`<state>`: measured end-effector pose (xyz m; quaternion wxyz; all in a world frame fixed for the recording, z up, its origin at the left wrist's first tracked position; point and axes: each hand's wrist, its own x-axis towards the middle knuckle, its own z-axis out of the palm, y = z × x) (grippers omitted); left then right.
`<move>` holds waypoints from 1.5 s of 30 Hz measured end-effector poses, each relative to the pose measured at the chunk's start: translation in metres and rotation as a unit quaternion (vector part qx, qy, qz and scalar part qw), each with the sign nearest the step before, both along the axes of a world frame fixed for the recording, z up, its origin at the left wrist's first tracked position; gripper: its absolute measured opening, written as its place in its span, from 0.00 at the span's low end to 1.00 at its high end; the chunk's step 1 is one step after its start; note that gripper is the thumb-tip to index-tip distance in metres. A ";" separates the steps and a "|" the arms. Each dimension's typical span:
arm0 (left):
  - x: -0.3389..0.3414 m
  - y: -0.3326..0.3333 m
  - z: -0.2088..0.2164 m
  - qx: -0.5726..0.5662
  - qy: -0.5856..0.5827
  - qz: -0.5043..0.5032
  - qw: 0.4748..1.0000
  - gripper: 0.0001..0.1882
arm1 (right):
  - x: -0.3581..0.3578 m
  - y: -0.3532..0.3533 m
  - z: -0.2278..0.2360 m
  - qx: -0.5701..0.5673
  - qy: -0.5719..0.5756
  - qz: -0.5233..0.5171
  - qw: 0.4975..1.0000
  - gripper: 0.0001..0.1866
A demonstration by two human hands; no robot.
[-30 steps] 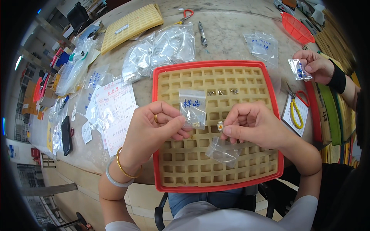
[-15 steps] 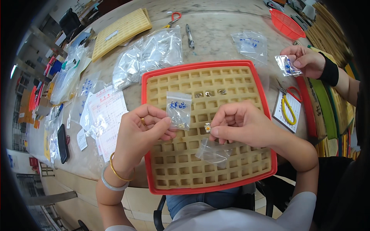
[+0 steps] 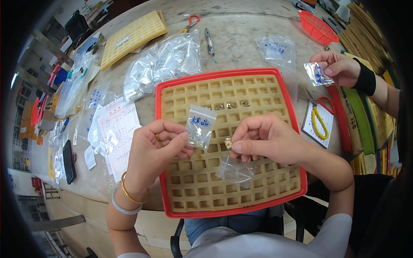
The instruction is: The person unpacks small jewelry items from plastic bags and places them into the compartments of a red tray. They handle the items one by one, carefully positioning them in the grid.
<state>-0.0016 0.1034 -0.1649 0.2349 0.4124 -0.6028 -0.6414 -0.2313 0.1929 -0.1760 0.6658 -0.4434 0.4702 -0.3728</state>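
My left hand (image 3: 165, 139) pinches the lower left edge of a small clear zip bag (image 3: 200, 125) with blue handwriting; a few small shiny pieces lie at its bottom. Between thumb and fingertips, my right hand (image 3: 260, 139) holds a small silvery jewelry piece (image 3: 228, 142) with an orange-yellow stone. Both hands are above a beige compartment tray (image 3: 206, 176) set in a red plastic tray (image 3: 234, 211). Below my right hand, a second clear bag (image 3: 235, 172) lies across the compartments. Several little metal pieces (image 3: 229, 105) sit in one row of compartments farther up.
At the right, another person's hand (image 3: 337, 69) holds a clear bag with blue markings. Scissors (image 3: 322, 105) and a yellow coil rest on a notepad beside upright folders. Filled plastic bags (image 3: 176, 58), a pen (image 3: 209, 41) and a stacked beige tray (image 3: 133, 36) lie beyond; papers (image 3: 118, 133) and a phone (image 3: 69, 161) are left.
The zip bag in my left hand has tilted to the right. The jewelry piece in my right hand has turned, showing more of its stone. The view has shifted slightly.
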 end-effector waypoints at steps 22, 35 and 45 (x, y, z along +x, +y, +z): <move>0.005 0.000 -0.006 -0.161 -0.060 -0.028 0.985 0.06 | -0.003 0.002 0.004 -0.063 0.080 -0.009 0.995 0.04; -0.001 -0.001 -0.011 -0.467 -0.172 -0.092 0.863 0.05 | -0.042 0.010 0.028 -0.227 0.469 0.163 0.838 0.06; -0.004 -0.001 -0.014 -0.495 -0.183 -0.091 0.845 0.08 | -0.050 -0.003 0.034 -0.194 0.480 0.076 0.852 0.07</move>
